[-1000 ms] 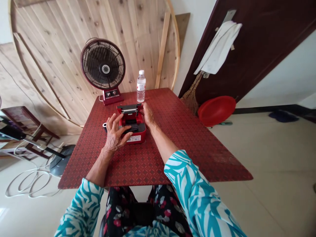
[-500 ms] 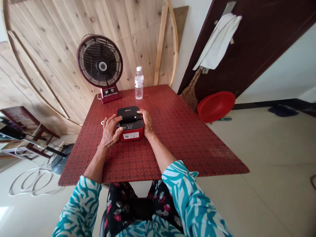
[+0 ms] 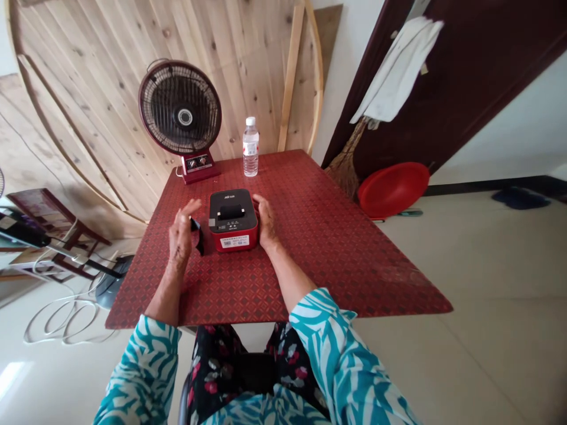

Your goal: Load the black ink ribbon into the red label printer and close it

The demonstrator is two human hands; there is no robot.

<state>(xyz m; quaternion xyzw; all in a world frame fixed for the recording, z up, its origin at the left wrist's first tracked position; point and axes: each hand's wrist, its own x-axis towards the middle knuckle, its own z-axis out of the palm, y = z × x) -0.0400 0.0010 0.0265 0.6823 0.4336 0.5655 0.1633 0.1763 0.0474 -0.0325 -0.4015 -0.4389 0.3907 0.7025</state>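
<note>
Red diamond-patterned tabletop (image 3: 319, 265) holds a compact label printer (image 3: 233, 221), red with a black lid, sitting near the middle of the table with its white-stickered front toward the person. The right hand (image 3: 266, 223) lies against the printer's right side, fingers curved along the casing; whether it is actually gripping or only resting there, I cannot tell. The left hand (image 3: 181, 236) is raised just left of the printer, palm turned sideways, fingers spread and released, not on the casing. A small dark object (image 3: 197, 235) sits on the table between that hand and the printer, partly hidden and too obscured to name. Farther off stand a dark red desk fan (image 3: 180, 107) and a plastic water bottle (image 3: 250, 147), and a large round wooden board (image 3: 88, 118) leans behind the table.
</note>
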